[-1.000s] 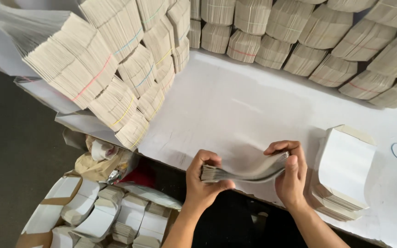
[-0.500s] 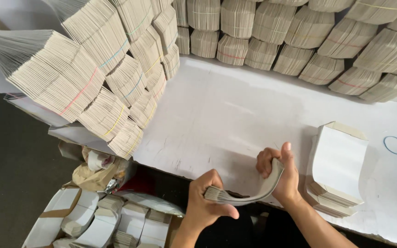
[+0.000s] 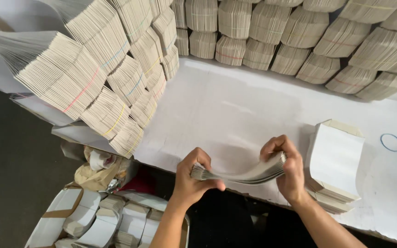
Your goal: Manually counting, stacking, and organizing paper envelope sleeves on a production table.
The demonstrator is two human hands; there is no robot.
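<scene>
1. A thin stack of flat paper sheets (image 3: pixel 242 174) hangs in the air over the near edge of the white table (image 3: pixel 235 110), bent so that its middle sags and both ends rise.
2. The left hand (image 3: pixel 194 177) is closed on the left end of the stack, thumb on the near side and fingers curled over the fanned edges.
3. The right hand (image 3: pixel 286 170) is closed on the right end, fingers wrapped over the top and pressing the sheets together.
4. Just right of the right hand, a pile of flat white folded cartons (image 3: pixel 334 165) lies on the table, its layers slightly staggered.
5. Further right, a blue rubber band (image 3: pixel 391 142) lies flat on the table, apart from the pile.
6. Along the far edge of the table stands a row of banded bundles of pale card (image 3: pixel 299 50), leaning against one another.
7. On the left a taller heap of like bundles (image 3: pixel 102 78), tied with coloured bands, slopes down towards the table's left edge.
8. Below the table at the near left, loose white cartons (image 3: pixel 88 220) lie in an open box on the dark floor, with crumpled paper and scraps (image 3: pixel 99 170) just beyond them.
</scene>
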